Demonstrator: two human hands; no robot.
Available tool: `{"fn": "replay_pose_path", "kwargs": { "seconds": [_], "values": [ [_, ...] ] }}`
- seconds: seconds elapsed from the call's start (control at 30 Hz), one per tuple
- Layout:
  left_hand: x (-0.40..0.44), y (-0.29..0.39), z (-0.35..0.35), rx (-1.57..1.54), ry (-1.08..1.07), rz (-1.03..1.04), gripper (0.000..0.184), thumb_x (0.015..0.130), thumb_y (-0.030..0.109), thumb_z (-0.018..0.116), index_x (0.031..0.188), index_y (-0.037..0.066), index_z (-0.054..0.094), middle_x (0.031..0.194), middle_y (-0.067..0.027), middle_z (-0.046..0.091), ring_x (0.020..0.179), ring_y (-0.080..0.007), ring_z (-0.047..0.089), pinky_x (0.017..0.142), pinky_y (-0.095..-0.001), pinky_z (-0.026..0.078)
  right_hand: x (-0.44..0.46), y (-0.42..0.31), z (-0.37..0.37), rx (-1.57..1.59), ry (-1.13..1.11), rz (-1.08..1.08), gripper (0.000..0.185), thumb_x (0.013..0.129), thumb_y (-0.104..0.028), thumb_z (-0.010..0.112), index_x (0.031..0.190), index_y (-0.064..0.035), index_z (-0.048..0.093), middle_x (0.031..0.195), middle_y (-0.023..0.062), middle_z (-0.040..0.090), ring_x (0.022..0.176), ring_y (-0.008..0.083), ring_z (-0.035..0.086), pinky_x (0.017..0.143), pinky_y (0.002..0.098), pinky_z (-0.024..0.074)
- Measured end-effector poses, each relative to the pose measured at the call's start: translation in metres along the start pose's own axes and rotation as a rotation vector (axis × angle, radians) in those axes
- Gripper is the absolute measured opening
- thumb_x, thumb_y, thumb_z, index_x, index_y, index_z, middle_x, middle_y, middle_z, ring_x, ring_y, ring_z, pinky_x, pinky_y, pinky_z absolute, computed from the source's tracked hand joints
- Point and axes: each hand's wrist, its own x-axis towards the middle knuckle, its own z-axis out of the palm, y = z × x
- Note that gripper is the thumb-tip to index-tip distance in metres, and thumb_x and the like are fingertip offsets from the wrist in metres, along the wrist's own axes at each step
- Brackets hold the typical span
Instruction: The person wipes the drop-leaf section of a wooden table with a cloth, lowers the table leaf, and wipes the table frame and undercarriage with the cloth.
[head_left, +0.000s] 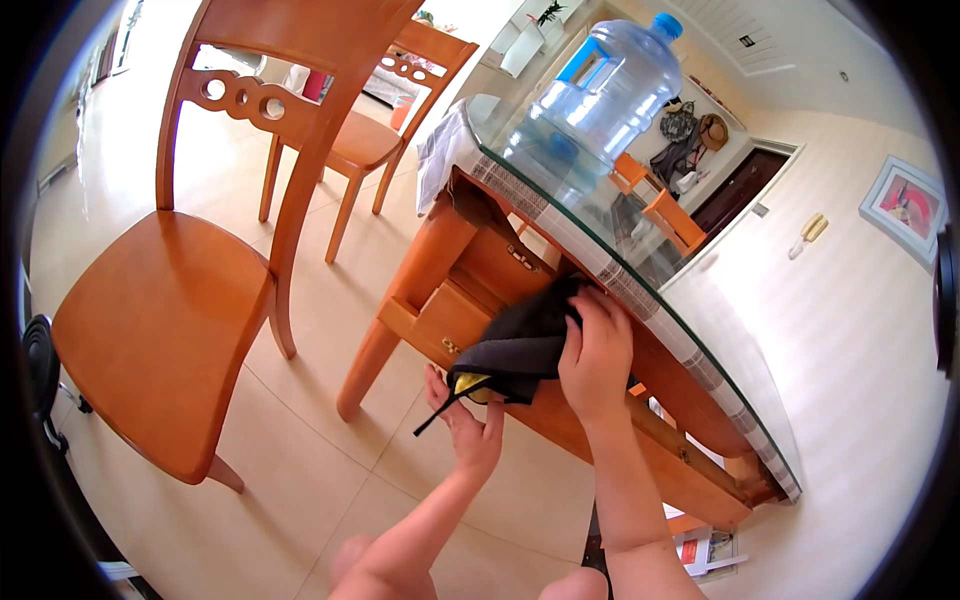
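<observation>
A soft black cloth bag (515, 340) is held in front of the wooden drawers under the glass-topped table. Something yellow (474, 385) shows at its lower left end, and a thin black strap dangles there. My left hand (468, 425) grips this lower end from below, fingers around the yellow part. On the upper right side, my right hand (597, 350) has its fingers and thumb closed on the black cloth. What else lies inside the bag is hidden. A drawer front (455, 325) with a metal handle is just behind it.
A large clear water jug (610, 90) with a blue cap stands on the glass tabletop (560, 190). One wooden chair (170, 330) is close on the left, another chair (365, 140) behind it. Papers (705, 550) lie low at the right beneath the table.
</observation>
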Motion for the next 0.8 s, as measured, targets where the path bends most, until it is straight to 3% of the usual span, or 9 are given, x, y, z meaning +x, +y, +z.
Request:
{"fn": "replay_pose_path", "kwargs": {
  "seconds": [0.07,0.1,0.17,0.2,0.33,0.5,0.63,0.7,0.8],
  "values": [
    [0.006,0.026,-0.007,0.101,0.067,0.159,0.083,0.075,0.005,0.074,0.145,-0.003,0.029,0.140,-0.0245,0.034,0.131,-0.0370,0.030,0.110,-0.0462,0.025,-0.013,-0.012,-0.014,0.117,-0.013,-0.058,0.022,0.079,0.004,0.064,0.101,-0.0003,0.063,0.111,0.0179,0.066,0.107,0.0368,0.059,0.091,0.0421,0.0478],
    [0.007,0.024,-0.008,0.106,0.060,0.160,0.083,0.075,0.005,0.074,0.145,-0.003,0.029,0.140,-0.0245,0.034,0.131,-0.0370,0.030,0.110,-0.0462,0.025,-0.022,-0.012,-0.018,0.118,-0.012,-0.050,0.022,0.079,0.004,0.064,0.101,-0.0003,0.063,0.111,0.0179,0.066,0.107,0.0368,0.059,0.091,0.0421,0.0478],
    [0.012,0.016,-0.018,0.186,-0.032,0.190,0.060,0.070,0.003,0.075,0.124,-0.002,0.050,0.137,-0.0200,0.039,0.131,-0.0372,0.030,0.110,-0.0475,0.024,-0.040,-0.013,-0.024,0.201,-0.107,-0.086,0.030,0.073,0.005,0.066,0.102,-0.0012,0.061,0.113,0.0160,0.066,0.107,0.0349,0.060,0.091,0.0426,0.0482],
    [0.018,0.028,-0.024,0.324,-0.006,0.228,0.040,0.069,-0.001,0.073,0.105,0.000,0.056,0.124,-0.0172,0.051,0.122,-0.0331,0.043,0.104,-0.0428,0.034,-0.048,-0.012,-0.026,0.243,-0.125,-0.055,0.028,0.075,0.004,0.066,0.102,-0.0007,0.061,0.114,0.0161,0.066,0.107,0.0352,0.060,0.093,0.0413,0.0482],
    [0.034,0.032,-0.041,-0.146,-0.106,0.090,0.031,0.081,-0.002,0.064,0.109,0.002,0.053,0.100,-0.0090,0.059,0.089,-0.0171,0.058,0.080,-0.0264,0.046,-0.070,-0.001,-0.037,0.356,-0.108,0.086,0.023,0.080,-0.001,0.067,0.103,-0.0003,0.063,0.117,0.0162,0.064,0.108,0.0353,0.058,0.095,0.0407,0.0465],
    [0.042,0.068,-0.042,-0.557,-0.042,-0.211,0.024,0.093,-0.002,0.051,0.116,0.004,0.047,0.102,-0.0012,0.053,0.092,-0.0085,0.050,0.086,-0.0237,0.042,-0.079,0.020,-0.077,0.302,-0.146,0.103,0.024,0.081,-0.008,0.070,0.104,-0.0006,0.063,0.125,0.0177,0.059,0.112,0.0376,0.055,0.095,0.0431,0.0455],
    [0.063,0.103,-0.039,-0.517,-0.034,0.034,0.029,0.092,-0.003,0.050,0.120,0.006,0.048,0.111,-0.0062,0.056,0.107,-0.0136,0.056,0.094,-0.0275,0.046,-0.103,0.046,-0.125,0.233,-0.095,0.139,0.021,0.082,-0.004,0.067,0.103,-0.0013,0.064,0.123,0.0174,0.061,0.111,0.0369,0.057,0.095,0.0426,0.0458],
    [0.083,0.108,-0.020,-0.454,-0.093,0.187,0.039,0.079,-0.010,0.051,0.115,0.005,0.048,0.104,-0.0072,0.053,0.104,-0.0182,0.053,0.096,-0.0290,0.040,-0.116,0.057,-0.146,0.190,-0.036,0.132,0.018,0.082,0.001,0.064,0.101,-0.0009,0.064,0.123,0.0187,0.062,0.110,0.0369,0.059,0.094,0.0419,0.0464],
    [0.098,0.134,-0.002,0.363,-0.261,0.663,0.041,0.071,-0.006,0.055,0.110,0.007,0.053,0.105,-0.0132,0.057,0.108,-0.0332,0.054,0.104,-0.0406,0.038,-0.129,0.074,-0.176,0.188,-0.011,0.148,0.016,0.083,0.001,0.063,0.099,0.0003,0.064,0.122,0.0205,0.062,0.110,0.0375,0.059,0.094,0.0422,0.0464]
  ]
}}
